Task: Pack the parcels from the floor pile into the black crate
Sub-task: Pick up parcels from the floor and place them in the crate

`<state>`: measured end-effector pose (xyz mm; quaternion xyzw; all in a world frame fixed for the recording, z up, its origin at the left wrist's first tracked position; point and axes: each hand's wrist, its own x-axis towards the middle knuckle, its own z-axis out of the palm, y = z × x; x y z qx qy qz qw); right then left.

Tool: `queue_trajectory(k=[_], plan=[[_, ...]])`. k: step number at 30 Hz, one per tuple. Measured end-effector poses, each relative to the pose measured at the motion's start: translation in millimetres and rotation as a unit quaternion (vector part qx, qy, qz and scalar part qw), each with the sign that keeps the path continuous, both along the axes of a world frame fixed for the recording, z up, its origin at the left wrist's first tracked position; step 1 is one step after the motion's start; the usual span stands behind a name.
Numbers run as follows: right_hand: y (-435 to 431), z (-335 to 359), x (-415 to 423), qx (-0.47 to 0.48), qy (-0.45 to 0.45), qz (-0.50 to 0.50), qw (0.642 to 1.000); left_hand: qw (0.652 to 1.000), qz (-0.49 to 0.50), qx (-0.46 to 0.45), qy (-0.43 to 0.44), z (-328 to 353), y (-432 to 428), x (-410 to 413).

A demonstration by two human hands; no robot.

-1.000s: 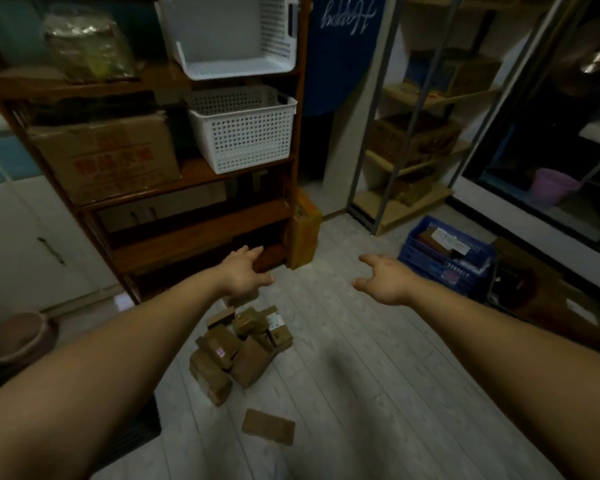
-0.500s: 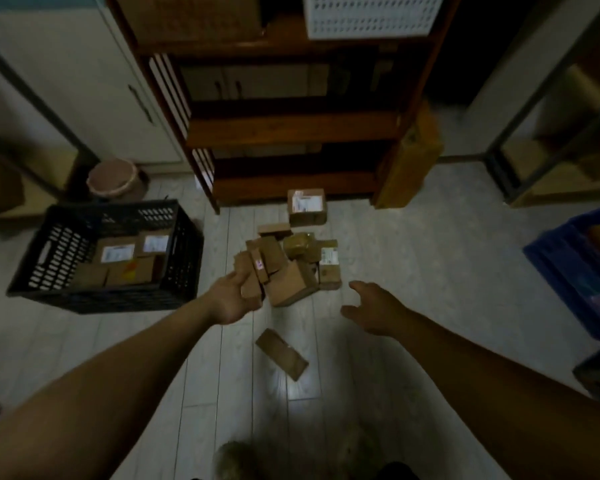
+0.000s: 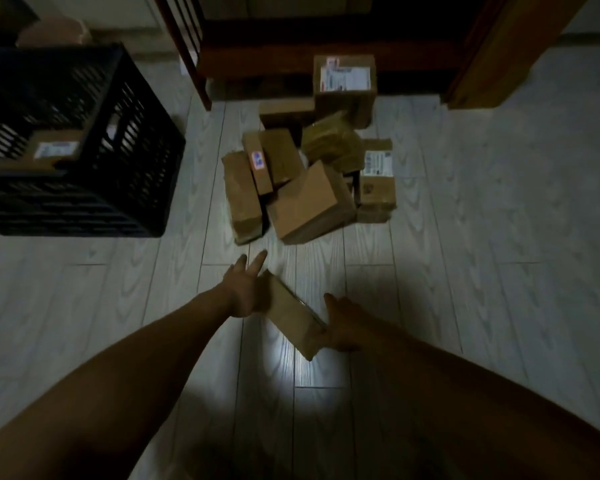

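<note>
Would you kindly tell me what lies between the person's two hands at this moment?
In the head view, a flat brown parcel lies between the left hand and the right hand, each hand at one end of it.

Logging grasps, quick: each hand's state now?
Left hand: open, fingers straight, touching the flat parcel.
Right hand: at the parcel's other end; grip cannot be told.

The pale grey wood-plank floor [image 3: 482, 237] fills my view. A black slatted plastic crate [image 3: 136, 161] stands on it at the upper left. A heap of brown cardboard parcels [image 3: 309, 199] lies at upper centre, before the dark wooden shelf unit [image 3: 194, 64]. One flat brown cardboard parcel [image 3: 291, 317] sits apart at lower centre, nearest me.
</note>
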<state>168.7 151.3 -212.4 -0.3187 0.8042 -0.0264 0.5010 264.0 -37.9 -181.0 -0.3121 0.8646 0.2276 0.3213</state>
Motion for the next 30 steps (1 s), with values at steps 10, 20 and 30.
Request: queue_trajectory(k=[10, 20, 30], plan=[[12.2, -58.3, 29.1, -0.091, -0.005, 0.016, 0.996, 0.985, -0.152, -0.037, 0.075, -81.2, -3.3, 11.2], [-15.1, 7.5, -60.6, -0.278, -0.122, -0.371, 0.878, 0.929, 0.181, 0.216, 0.239, -3.6, -46.6, -10.2], [-38.4, 45.6, -64.9, -0.378, -0.04, -0.479, 0.792, 0.789, 0.397, 0.298, 0.364, 14.5, -34.2, -28.3]])
